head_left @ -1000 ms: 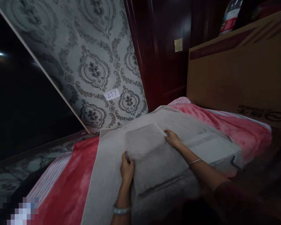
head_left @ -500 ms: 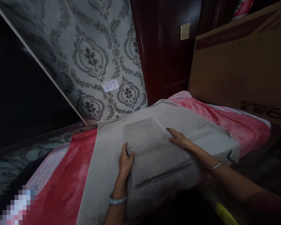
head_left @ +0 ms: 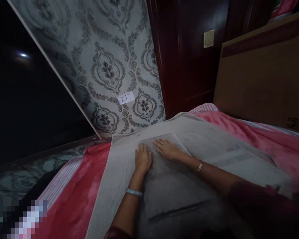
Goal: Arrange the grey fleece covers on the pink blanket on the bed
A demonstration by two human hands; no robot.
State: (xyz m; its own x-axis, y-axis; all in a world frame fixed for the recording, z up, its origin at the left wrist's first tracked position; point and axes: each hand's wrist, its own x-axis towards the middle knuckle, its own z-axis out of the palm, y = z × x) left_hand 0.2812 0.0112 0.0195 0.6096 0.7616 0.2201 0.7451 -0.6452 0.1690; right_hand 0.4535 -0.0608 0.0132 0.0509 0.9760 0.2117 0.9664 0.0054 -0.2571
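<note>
A folded grey towel [head_left: 169,186] lies on top of a larger grey towel [head_left: 114,186] spread over a red blanket [head_left: 72,202]. My left hand [head_left: 142,158] lies flat, fingers out, on the folded towel's far left part. Right beside it my right hand [head_left: 168,149] also rests flat with fingers stretched, near the folded towel's far edge. Both hands hold nothing. Each wrist wears a bracelet.
Patterned grey wallpaper [head_left: 109,66] with a small label "277" [head_left: 126,98] rises behind the bed. A dark red wooden door [head_left: 189,56] stands at the back. A big cardboard box [head_left: 264,79] leans at the right. Left of the wall is dark.
Both hands left the folded towel's side edges and came together flat on its far end. The view shifted slightly to the right.
</note>
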